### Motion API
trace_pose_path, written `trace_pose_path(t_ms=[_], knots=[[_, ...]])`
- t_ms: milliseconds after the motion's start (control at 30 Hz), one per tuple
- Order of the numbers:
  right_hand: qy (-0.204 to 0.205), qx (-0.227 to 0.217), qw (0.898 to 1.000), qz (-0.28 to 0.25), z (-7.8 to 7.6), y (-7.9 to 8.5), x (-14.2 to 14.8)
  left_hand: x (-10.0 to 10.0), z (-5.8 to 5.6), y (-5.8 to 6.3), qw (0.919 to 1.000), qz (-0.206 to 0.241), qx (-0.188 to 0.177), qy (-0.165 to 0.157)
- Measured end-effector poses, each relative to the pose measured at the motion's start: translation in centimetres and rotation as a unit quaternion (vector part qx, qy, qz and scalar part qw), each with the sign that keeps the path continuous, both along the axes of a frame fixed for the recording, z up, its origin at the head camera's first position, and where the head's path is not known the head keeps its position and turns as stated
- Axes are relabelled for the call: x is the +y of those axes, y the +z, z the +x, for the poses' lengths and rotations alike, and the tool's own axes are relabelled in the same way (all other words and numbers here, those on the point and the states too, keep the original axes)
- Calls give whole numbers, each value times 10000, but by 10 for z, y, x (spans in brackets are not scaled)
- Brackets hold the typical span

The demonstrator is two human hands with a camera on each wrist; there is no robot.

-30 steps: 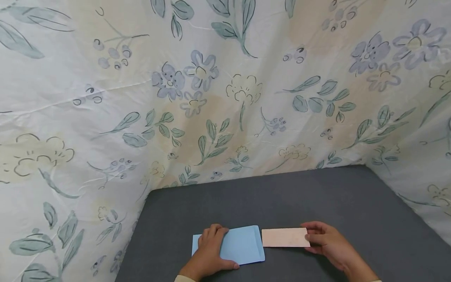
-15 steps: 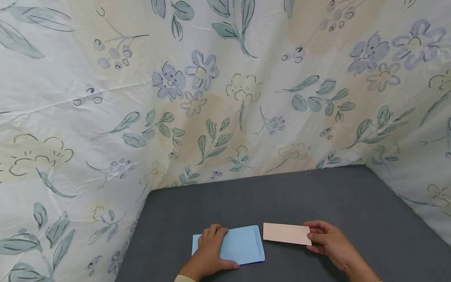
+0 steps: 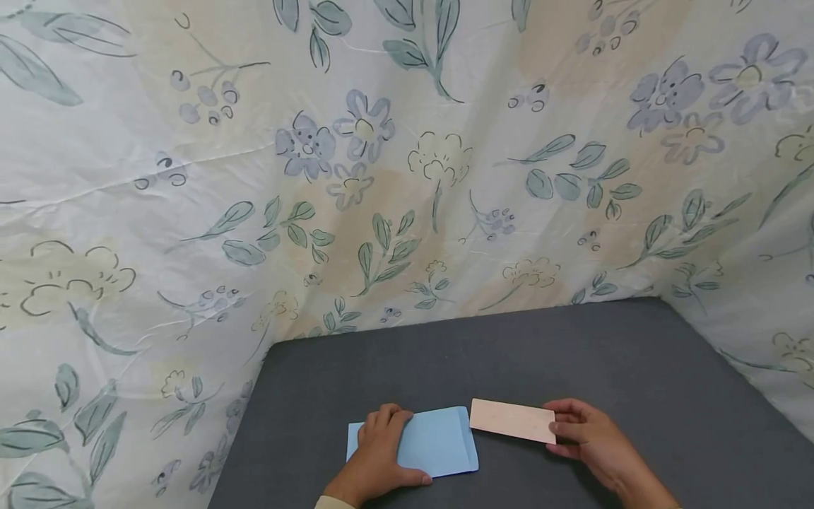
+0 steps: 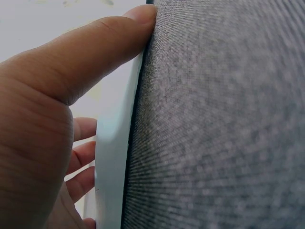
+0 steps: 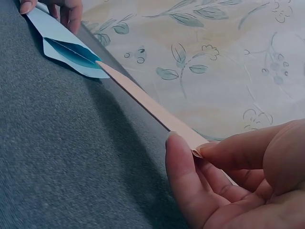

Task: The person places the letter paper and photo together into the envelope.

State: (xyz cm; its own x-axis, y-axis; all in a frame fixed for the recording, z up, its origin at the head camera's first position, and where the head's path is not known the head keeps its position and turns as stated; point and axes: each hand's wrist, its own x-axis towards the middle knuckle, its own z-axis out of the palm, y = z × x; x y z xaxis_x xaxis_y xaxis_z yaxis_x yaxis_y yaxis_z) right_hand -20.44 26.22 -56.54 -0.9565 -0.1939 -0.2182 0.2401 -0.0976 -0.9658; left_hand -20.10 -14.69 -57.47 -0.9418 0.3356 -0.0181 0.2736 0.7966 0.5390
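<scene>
- Left hand (image 3: 380, 456) lay across the left part of the blue envelope (image 3: 439, 442), probably to anchor it and, by squeezing its width, keep its end spread.
- Left fingers: spread about as wide as the envelope, gripping it edge to edge. Thumb on the near edge, fingertips at the far one. How hard they pressed, couldn't tell.
- Envelope sat under that palm, most of it right of the left fingers. Its mouth (image 5: 71, 50) gaped away from them, toward the right hand, with a flap lip sticking out past it. My read: turned that way so the entry faced the other hand.
- Pink slip (image 3: 512, 420) bridged the space between the two sets of fingers. Its left end was right at the mouth, slightly skewed to the envelope; contact or just over the lip, couldn't tell. A shadow ran beneath, so it was likely held up clear of the grey surface (image 3: 483, 360).
- Right hand (image 3: 594, 435) had the slip by its far right end only, presumably to leave the leading length free and steerable.
- Right fingers: closed to the slip's thickness, thumb opposing fingers in a pinch.
- Right of and beyond those fingers, the surface ran out to floral cloth (image 3: 674, 233).
</scene>
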Motion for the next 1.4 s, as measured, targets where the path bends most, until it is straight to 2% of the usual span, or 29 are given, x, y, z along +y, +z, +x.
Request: trace_pose_path(t_ms=[400,733,1033,1400], knots=[[217,-92,9996,-141,-11,-8,-7,5,-6,-3,9999,-3,-9,103],[238,-102,9994,-210,-11,-7,-10,6,-5,-2,9999,2,30,111],[544,-287,9970,-463,-12,-10,-11,5,-4,-2,9999,16,19,110],[741,-221,9964,-338,-9,-11,-14,5,-4,-4,9999,42,30,102]])
